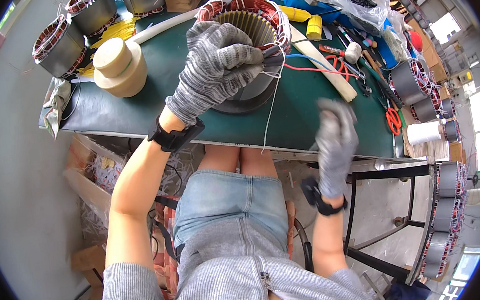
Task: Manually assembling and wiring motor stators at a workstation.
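Observation:
A motor stator (280, 18) with copper windings laced in white cord stands near the middle of the green table, its slots lined in yellow. My gloved left hand (215, 66) is closed at its near right rim, fingers curled on a bundle of dark-sleeved lead wires (273, 61). From that spot a blue wire (299, 57) and a red wire (316, 71) stretch right. A thin white lacing cord (271, 110) hangs over the table's front edge. Apart from the stator, my gloved right hand (336, 141) is at that edge to the right; motion blurs its fingers.
A stepped cream block (122, 72) sits left on the green table (306, 118). Pale rods (334, 79) flank the stator. At right lie red-handled scissors (393, 120), a white-headed mallet (352, 52) and a white cord spool (424, 132). More stators (60, 48) stand at back left.

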### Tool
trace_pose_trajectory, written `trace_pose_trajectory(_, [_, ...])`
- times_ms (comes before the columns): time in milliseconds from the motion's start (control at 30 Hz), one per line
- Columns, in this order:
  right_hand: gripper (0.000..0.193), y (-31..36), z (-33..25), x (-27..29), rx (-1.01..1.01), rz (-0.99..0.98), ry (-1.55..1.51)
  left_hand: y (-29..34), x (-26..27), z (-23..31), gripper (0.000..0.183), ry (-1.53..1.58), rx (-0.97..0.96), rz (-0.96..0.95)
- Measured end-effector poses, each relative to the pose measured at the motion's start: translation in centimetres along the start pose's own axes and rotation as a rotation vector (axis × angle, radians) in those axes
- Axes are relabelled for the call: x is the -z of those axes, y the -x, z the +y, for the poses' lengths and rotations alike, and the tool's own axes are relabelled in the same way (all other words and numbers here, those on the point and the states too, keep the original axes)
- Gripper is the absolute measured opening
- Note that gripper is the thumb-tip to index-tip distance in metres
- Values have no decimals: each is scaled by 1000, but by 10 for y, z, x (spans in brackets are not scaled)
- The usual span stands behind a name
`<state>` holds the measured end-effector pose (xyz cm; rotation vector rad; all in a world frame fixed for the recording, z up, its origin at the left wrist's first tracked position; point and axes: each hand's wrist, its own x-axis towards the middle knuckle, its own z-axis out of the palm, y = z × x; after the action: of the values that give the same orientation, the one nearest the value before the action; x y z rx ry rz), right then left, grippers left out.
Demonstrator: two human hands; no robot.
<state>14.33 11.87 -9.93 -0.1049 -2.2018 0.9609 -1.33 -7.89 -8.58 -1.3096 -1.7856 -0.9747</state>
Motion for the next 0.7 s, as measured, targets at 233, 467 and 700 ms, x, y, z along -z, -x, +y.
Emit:
trace_pose_trajectory(233, [14, -37, -40, -24, -836, -383, -1483, 0, -1, 0, 20, 20, 31, 25])
trace_pose_trajectory(467, [27, -120, -98, -13, -272, -715, -853, -2, 2, 2, 11, 48, 57, 56])
trace_pose_trajectory(700, [19, -175, -58, -119, -348, -772, -816, -1, -2, 2, 16, 73, 26, 41])
